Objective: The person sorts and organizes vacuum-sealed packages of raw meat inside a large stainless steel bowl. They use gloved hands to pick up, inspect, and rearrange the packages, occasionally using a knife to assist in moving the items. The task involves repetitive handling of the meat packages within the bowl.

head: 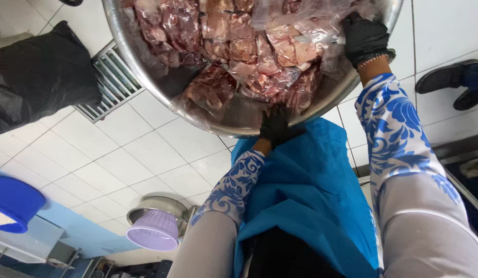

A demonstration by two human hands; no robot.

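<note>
While the camera looked down over the person's body, the scene read as follows.

Bowl: a large round metal basin [146, 77] filled the upper middle of the view, held above the white tiled floor [125, 149].

Contents: clear plastic bags of raw red meat [233, 46] were piled inside the basin, touching one another and its wall.

Left hand: the left hand [275, 126], in a black glove, met the near rim of the basin at its lowest point; the grip was closed on that rim, fingers curled over the edge.

Right hand: the right hand [365, 38], also in a black glove, sat at the far right side of the basin among the bags; the grip was closed on a clear bag [313, 31] there.

Sleeves: both arms wore white sleeves with a blue floral print [393, 123].

Apron: a bright blue apron [311, 195] hung just below the basin.

Floor, left side: a black bag [38, 77] lay beside a metal drain grate [113, 82].

Floor, lower left: a lilac basket [154, 231] sat in a small metal bowl [161, 205], with a blue tub [12, 203] well apart at the left edge.

Floor, right edge: a dark shoe [452, 77] rested on the tiles.
</note>
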